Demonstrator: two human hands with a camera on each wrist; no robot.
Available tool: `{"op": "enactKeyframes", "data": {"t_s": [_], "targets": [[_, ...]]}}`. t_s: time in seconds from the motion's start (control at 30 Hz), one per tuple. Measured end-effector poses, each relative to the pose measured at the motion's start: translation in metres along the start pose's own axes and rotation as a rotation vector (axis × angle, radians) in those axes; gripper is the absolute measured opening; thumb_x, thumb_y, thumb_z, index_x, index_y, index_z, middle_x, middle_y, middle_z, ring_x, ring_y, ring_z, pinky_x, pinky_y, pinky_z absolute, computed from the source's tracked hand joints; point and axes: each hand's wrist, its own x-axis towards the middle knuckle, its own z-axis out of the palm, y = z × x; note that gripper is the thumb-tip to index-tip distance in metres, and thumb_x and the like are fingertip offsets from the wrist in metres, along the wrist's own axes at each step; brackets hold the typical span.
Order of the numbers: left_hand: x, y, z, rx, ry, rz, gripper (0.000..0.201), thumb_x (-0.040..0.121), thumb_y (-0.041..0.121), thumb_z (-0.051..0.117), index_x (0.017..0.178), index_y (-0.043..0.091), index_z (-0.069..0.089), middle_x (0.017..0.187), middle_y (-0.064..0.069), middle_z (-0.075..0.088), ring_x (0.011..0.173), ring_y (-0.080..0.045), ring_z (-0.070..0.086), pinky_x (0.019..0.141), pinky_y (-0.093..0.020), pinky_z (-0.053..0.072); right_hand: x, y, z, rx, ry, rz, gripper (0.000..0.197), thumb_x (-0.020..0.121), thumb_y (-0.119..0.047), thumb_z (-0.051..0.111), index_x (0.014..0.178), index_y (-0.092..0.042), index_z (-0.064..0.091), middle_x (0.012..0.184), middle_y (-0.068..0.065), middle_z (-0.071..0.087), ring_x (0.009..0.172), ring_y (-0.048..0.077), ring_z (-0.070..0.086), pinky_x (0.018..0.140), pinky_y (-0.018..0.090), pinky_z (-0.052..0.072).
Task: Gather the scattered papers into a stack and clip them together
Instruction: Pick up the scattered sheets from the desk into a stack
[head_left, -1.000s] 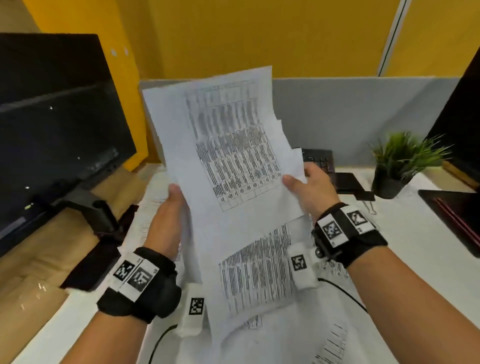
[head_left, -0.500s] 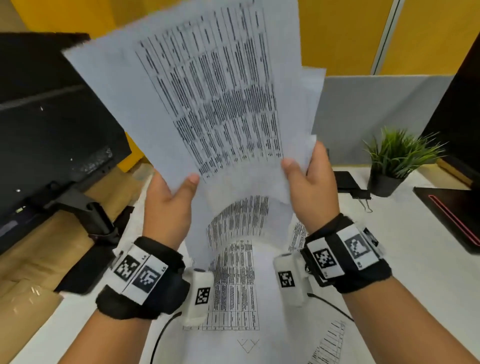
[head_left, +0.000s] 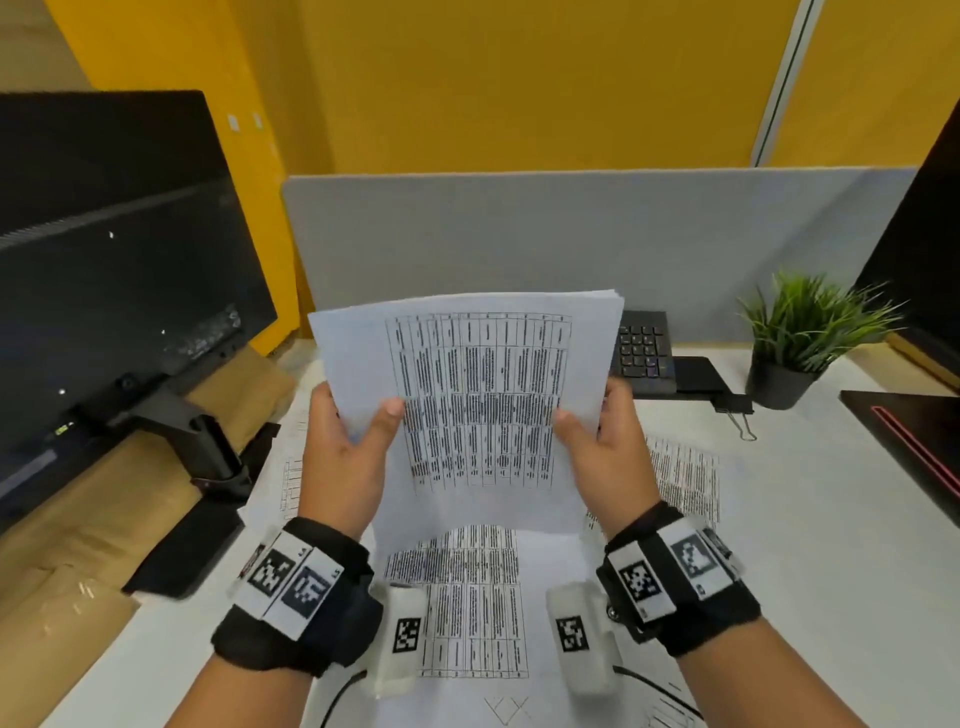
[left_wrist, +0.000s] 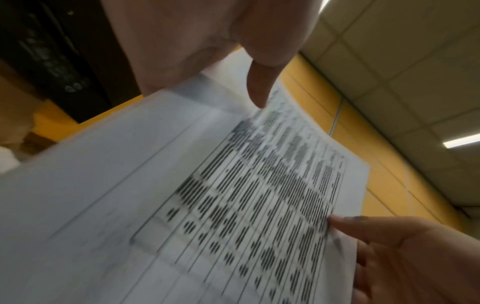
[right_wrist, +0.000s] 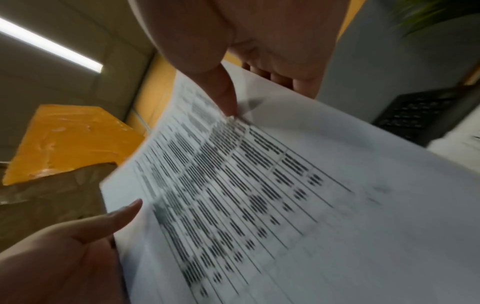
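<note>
Above the white desk, the left hand and right hand pinch the stack of papers upright (thumbs in front); a binder clip lies nearby.

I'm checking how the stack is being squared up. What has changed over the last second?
The held sheaf of papers swung up high, then came back down, and its edges now line up where they were fanned and skewed. The left hand and right hand kept their grip on its sides, thumbs in front. The binder clip, potted plant and loose sheets on the desk stayed put.
</note>
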Motion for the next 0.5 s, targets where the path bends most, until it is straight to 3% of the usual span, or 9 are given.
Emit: {"op": "enactKeyframes", "data": {"t_s": [0.03,0.1,0.2,0.3,0.4,0.47,0.5], "targets": [[-0.003,-0.005,-0.001,0.005,-0.024,-0.024,0.043,0.084,0.026,0.063,0.124,0.018,0.050,0.123,0.001,0.063,0.115,-0.016,0.059,0.102,-0.047,0.045,-0.003,0.009,-0.001,-0.033,-0.021,0.053,0.031,0.091,-0.010,0.056,0.116,-0.026,0.047,0.114,-0.008,0.062,0.107,0.014,0.061,0.096,0.041,0.049],[-0.004,-0.013,-0.002,0.012,-0.052,-0.065,0.034,0.088,0.021,0.060,0.122,0.021,0.055,0.118,0.005,0.065,0.112,-0.015,0.061,0.102,-0.048,0.044,-0.006,0.023,-0.005,-0.030,-0.069,0.157,0.027,0.090,-0.007,0.058,0.107,-0.028,0.054,0.108,-0.006,0.066,0.102,0.018,0.064,0.092,0.043,0.052],[0.002,-0.014,-0.006,-0.055,-0.005,-0.118,0.030,0.094,0.007,0.051,0.111,0.031,0.059,0.110,0.011,0.066,0.104,-0.010,0.063,0.100,-0.043,0.045,-0.005,0.037,-0.017,0.130,-0.133,0.297,0.026,0.083,-0.001,0.065,0.103,-0.017,0.064,0.103,0.004,0.072,0.098,0.028,0.067,0.077,0.033,0.055],[0.005,-0.008,-0.008,-0.340,0.022,-0.157,0.039,0.096,0.006,0.045,0.133,0.019,0.050,0.125,0.003,0.062,0.113,-0.013,0.061,0.096,-0.036,0.046,-0.007,0.048,-0.025,0.436,-0.145,0.380,0.051,0.059,-0.016,0.084,0.105,-0.011,0.065,0.100,0.007,0.074,0.095,0.028,0.070,0.073,0.030,0.058],[-0.003,-0.011,0.002,-0.567,0.055,-0.284,0.043,0.098,0.010,0.042,0.139,0.023,0.042,0.131,-0.005,0.057,0.119,-0.025,0.056,0.091,-0.045,0.051,-0.005,0.053,-0.021,0.866,-0.113,0.332,0.060,0.038,-0.015,0.094,0.089,-0.019,0.062,0.078,0.001,0.070,0.075,0.016,0.068,0.078,0.032,0.057],[-0.010,-0.015,0.009,-0.601,0.056,-0.349,0.040,0.097,0.012,0.045,0.135,0.023,0.044,0.134,-0.008,0.053,0.122,-0.029,0.053,0.090,-0.050,0.051,-0.004,0.047,-0.019,0.886,-0.111,0.262,0.046,0.043,-0.014,0.092,0.079,-0.022,0.064,0.074,-0.002,0.069,0.069,0.013,0.066,0.077,0.031,0.055],[-0.011,-0.017,0.008,-0.577,0.038,-0.356,0.036,0.095,0.011,0.047,0.131,0.019,0.046,0.129,-0.009,0.056,0.120,-0.030,0.054,0.089,-0.049,0.052,-0.003,0.041,-0.019,0.819,-0.102,0.218,0.038,0.050,-0.018,0.086,0.083,-0.021,0.066,0.080,-0.001,0.072,0.074,0.014,0.069,0.077,0.031,0.054]]}}
